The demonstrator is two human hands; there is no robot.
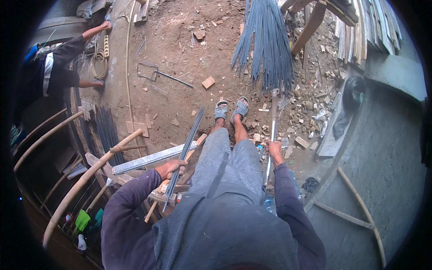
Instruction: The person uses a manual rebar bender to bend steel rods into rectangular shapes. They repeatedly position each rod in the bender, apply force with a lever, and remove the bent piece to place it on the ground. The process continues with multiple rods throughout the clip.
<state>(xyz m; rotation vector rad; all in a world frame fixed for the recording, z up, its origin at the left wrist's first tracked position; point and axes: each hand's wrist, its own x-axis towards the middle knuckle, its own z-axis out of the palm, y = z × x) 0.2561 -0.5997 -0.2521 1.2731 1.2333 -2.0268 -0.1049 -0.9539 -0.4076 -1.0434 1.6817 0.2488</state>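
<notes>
1. Brown dirt ground (180, 47) fills most of the view, strewn with rubble; smooth grey surface (387, 135) at 3 o'clock. Outdoor building site, by the look of it.
2. Left hand (170, 169), 8 o'clock: closed around a bundle of thin dark rods (190, 139). Bundle slants, far end toward 11 o'clock, near end down by the thigh.
3. Right hand (274, 149), between 3 and 4 o'clock: wrapped around a long pale bar (273, 123), which runs from beside the sandals (240, 109) back toward the hip. Far end looks thicker (too blurred to say what it is).
4. Around the left hand: pale straight beam (155, 158) just beside it, rods crossing over the beam's end. Bamboo pole (85, 184) at 8 o'clock, farther out.
5. Farther off: big fanned pile of rods (263, 49) at 1 o'clock, brick (208, 82) at 12, wire-like frame with a handle (147, 71) between 10 and 11. Co-worker (54, 72) near 10 o'clock, well apart.
6. Step in hand, judged: steadying the rods left-handed, controlling the bar right-handed. To do it well, keep the left fingers closed all round so no single rod slides out; hold the bundle near its balance point; keep the near tips off the leg. Right grip firm, bar's far end clear of the toes, feet planted away from loose stones.
</notes>
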